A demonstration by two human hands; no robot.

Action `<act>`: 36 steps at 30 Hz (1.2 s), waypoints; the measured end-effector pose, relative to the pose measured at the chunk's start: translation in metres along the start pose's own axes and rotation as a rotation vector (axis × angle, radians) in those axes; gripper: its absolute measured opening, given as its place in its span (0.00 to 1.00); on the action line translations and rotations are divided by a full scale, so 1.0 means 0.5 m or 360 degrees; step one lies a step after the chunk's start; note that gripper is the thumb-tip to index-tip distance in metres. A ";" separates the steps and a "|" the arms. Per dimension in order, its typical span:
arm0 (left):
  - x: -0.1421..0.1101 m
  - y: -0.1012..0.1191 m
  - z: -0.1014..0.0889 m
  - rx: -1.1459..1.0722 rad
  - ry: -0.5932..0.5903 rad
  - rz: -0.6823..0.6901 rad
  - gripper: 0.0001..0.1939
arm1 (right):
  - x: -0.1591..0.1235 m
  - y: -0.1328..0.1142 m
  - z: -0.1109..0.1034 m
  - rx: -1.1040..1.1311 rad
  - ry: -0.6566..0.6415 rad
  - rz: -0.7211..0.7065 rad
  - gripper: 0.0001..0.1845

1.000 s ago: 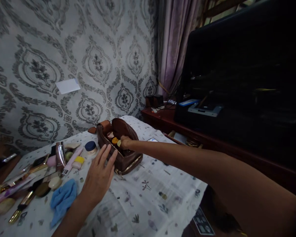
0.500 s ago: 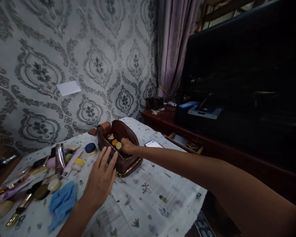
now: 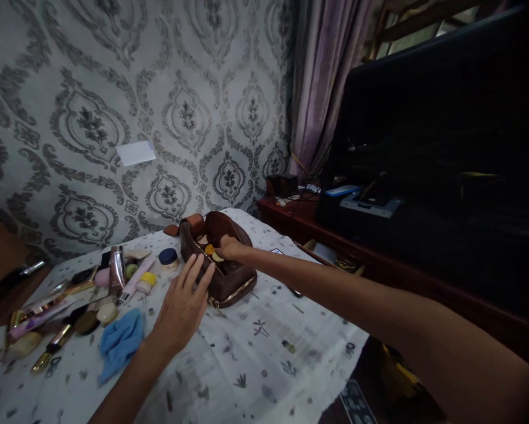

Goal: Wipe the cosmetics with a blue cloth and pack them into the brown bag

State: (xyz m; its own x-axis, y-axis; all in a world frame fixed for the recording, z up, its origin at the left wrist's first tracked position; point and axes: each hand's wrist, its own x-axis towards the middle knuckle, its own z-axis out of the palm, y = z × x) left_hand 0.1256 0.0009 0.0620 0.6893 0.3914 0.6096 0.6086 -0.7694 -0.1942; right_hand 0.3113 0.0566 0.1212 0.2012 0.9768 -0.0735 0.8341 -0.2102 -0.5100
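A brown leather cosmetic bag point(image 3: 229, 282) stands open on a table covered with a white patterned cloth point(image 3: 255, 353). My right hand point(image 3: 229, 247) reaches into the bag's mouth, fingers curled among small orange and yellow items point(image 3: 212, 252); whether it grips one is hidden. My left hand point(image 3: 182, 303) lies flat with fingers spread against the bag's near left side. Cosmetics lie to the left: a blue-lidded jar point(image 3: 168, 258), a metallic tube point(image 3: 116, 271), a pink tube point(image 3: 134, 281), a yellow-capped piece point(image 3: 147, 284).
A blue cloth point(image 3: 122, 341) lies in front of the scattered cosmetics, with gold-cased sticks point(image 3: 55, 347) at the far left. A phone point(image 3: 276, 252) is partly hidden behind my right arm. A dark wooden stand point(image 3: 379, 265) with a large black TV point(image 3: 445, 153) fills the right.
My left hand has slid forward until its fingers rest on the bag's side. My right hand stays in the bag's opening. The view has shifted slightly.
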 end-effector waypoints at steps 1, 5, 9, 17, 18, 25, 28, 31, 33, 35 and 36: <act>0.000 0.000 -0.003 -0.0024 -0.0006 -0.0002 0.30 | -0.004 -0.002 -0.008 -0.0039 -0.0025 0.0014 0.18; -0.012 -0.001 -0.009 -0.0146 0.0003 -0.0002 0.30 | -0.027 0.007 -0.043 -0.0145 -0.0099 -0.0045 0.14; -0.057 -0.010 0.000 -0.0266 -0.0022 -0.0034 0.29 | -0.059 0.041 -0.067 -0.0262 -0.0194 -0.0211 0.13; -0.192 -0.036 0.025 -0.0241 -0.0124 -0.0076 0.22 | -0.052 0.041 -0.052 -0.0552 -0.0225 -0.0313 0.19; -0.203 -0.035 0.025 -0.0246 -0.0142 -0.0075 0.21 | -0.039 0.032 -0.045 -0.0572 -0.0246 -0.0319 0.19; -0.233 -0.034 0.013 -0.0400 -0.0197 -0.0172 0.19 | 0.040 0.008 0.022 -0.0563 -0.0278 -0.0510 0.17; -0.231 -0.043 0.006 -0.0496 -0.0207 -0.0268 0.19 | 0.051 0.026 0.048 -0.0516 -0.0234 -0.0631 0.12; -0.228 -0.047 -0.002 -0.0579 -0.0239 -0.0336 0.18 | 0.061 0.046 0.062 -0.0475 -0.0170 -0.0710 0.10; -0.227 -0.046 -0.006 -0.0612 -0.0257 -0.0361 0.18 | 0.066 0.055 0.067 -0.0460 -0.0140 -0.0732 0.09; -0.227 -0.044 -0.007 -0.0647 -0.0258 -0.0353 0.18 | 0.068 0.060 0.069 -0.0454 -0.0122 -0.0741 0.08; -0.227 -0.042 -0.006 -0.0665 -0.0251 -0.0343 0.17 | 0.068 0.061 0.069 -0.0456 -0.0118 -0.0740 0.08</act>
State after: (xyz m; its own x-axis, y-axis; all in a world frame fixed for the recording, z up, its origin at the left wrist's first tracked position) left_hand 0.0333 -0.0287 -0.0008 0.6357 0.6109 0.4719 0.5565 -0.7863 0.2683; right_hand 0.3260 0.0848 0.0735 -0.2500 0.9675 0.0384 0.9349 0.2516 -0.2502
